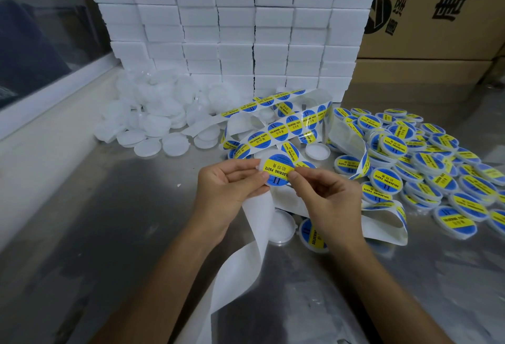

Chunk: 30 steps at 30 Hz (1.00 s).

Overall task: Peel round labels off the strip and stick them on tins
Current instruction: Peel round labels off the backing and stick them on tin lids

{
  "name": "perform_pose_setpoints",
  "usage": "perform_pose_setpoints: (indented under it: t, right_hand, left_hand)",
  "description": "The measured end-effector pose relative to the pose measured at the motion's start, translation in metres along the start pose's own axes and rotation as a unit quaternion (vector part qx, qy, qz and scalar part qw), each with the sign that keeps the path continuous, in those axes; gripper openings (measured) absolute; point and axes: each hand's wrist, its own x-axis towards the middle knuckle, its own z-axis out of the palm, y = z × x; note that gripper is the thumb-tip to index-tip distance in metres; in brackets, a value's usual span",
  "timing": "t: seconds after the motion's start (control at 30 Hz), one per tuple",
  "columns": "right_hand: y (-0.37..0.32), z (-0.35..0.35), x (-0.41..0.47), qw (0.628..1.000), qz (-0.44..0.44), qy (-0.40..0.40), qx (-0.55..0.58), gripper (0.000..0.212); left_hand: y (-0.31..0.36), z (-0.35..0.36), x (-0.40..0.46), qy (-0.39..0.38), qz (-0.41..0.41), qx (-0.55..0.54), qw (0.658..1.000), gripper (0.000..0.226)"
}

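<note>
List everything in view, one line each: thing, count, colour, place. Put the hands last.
Round blue-and-yellow label: one, being peeled, between both hands.
Label strip: one long tangle, white backing with blue-yellow labels, centre of table.
Bare white backing: one trailing length, hanging below the left hand.
Labelled tins: a large pile, blue-yellow tops, right side.
Unlabelled translucent white tins: a large pile, left rear.
White foam blocks: a stacked wall, rear centre.
Brown cardboard boxes: at least two, rear right.
Steel table: one, grey.
Left hand: holds the strip beside the label.
Right hand: pinches the label's edge.
</note>
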Motion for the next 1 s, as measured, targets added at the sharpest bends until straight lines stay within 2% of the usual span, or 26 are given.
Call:
perform_pose_setpoints:
  t: [0.2, 0.33, 0.47, 0.6, 0.67, 0.8, 0.87, 0.93, 1.0]
  right_hand:
    - [0.0037, -0.0006, -0.0001, 0.999, -0.016, 0.019, -0.037, 0.018]
    - [0.0044, 0.0002, -0.0003, 0.997, -0.030, 0.036, -0.059, 0.019]
    - [0.0048, 0.0019, -0.0008, 0.994, -0.049, 0.058, -0.080, 0.016]
    - [0.0069, 0.0029, -0.0024, 0.985, -0.098, 0.080, -0.120, 0.013]
    - [0.0065, 0.0035, -0.0026, 0.981, -0.113, 0.096, -0.123, 0.019]
    - [0.0046, 0.0027, -0.0019, 0.975, -0.146, 0.092, -0.142, 0.016]
    - [0.0028, 0.0046, -0.0036, 0.984, -0.117, 0.071, -0.114, 0.026]
    - [0.0003, 0.0077, -0.0061, 0.992, -0.082, 0.049, -0.083, 0.044]
    - [-0.0008, 0.0089, -0.0073, 0.994, -0.079, 0.035, -0.068, 0.051]
  left_hand:
    - [-0.0030, 0.0031, -0.0007, -0.001, 0.050, 0.063, 0.997, 0.027]
    - [-0.0043, 0.0034, -0.0006, -0.009, 0.061, 0.077, 0.995, 0.031]
    - [-0.0046, 0.0037, -0.0008, -0.028, 0.061, 0.080, 0.995, 0.026]
    - [-0.0049, 0.0048, -0.0012, -0.049, 0.034, 0.037, 0.998, 0.024]
    - [-0.0049, 0.0052, -0.0017, -0.063, 0.005, -0.010, 0.998, 0.022]
    - [-0.0056, 0.0045, -0.0003, -0.093, -0.051, -0.098, 0.990, 0.032]
    - [-0.0063, 0.0042, 0.0002, -0.105, -0.066, -0.119, 0.985, 0.032]
    - [-0.0077, 0.0040, 0.0001, -0.120, -0.073, -0.126, 0.982, 0.034]
    - [-0.0090, 0.0035, 0.0000, -0.133, -0.071, -0.123, 0.981, 0.036]
